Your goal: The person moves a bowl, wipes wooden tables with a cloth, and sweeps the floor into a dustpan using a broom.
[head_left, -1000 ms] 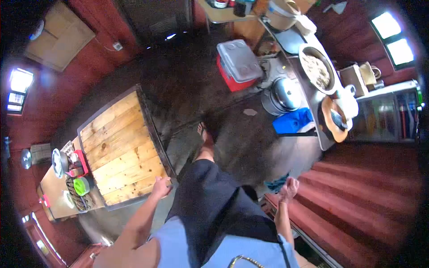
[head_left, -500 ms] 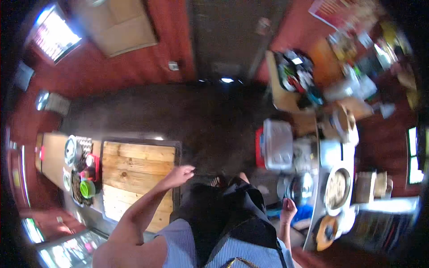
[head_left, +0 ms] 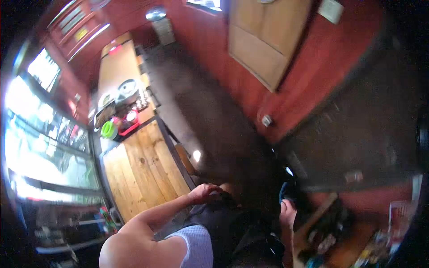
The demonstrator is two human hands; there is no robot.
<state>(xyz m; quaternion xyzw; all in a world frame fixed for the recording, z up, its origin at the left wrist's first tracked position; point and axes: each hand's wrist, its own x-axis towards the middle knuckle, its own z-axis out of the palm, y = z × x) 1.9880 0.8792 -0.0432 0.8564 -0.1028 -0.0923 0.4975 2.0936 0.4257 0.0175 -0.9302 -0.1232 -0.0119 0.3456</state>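
Observation:
My left hand [head_left: 205, 193] hangs in front of my dark clothing [head_left: 232, 228], just off the near corner of a wooden-topped table [head_left: 147, 165]. Its fingers are curled in, and nothing shows between them. My right hand [head_left: 288, 211] is low on the other side of my body, its fingers bent and blurred. A dark blue item [head_left: 284, 192] is right at those fingertips; I cannot make out what it is or whether the hand grips it.
Beyond the wooden top, a long table [head_left: 118, 64] bears a metal pot [head_left: 128, 88], a green container [head_left: 108, 130] and a red tray [head_left: 129, 128]. Windows [head_left: 44, 138] line the left. A cluttered surface [head_left: 330, 232] lies at lower right, with a red wall [head_left: 250, 89] ahead.
My view has swung left, so the long table and windows show more fully and the right-hand counter has left view. My left hand has come closer to my body.

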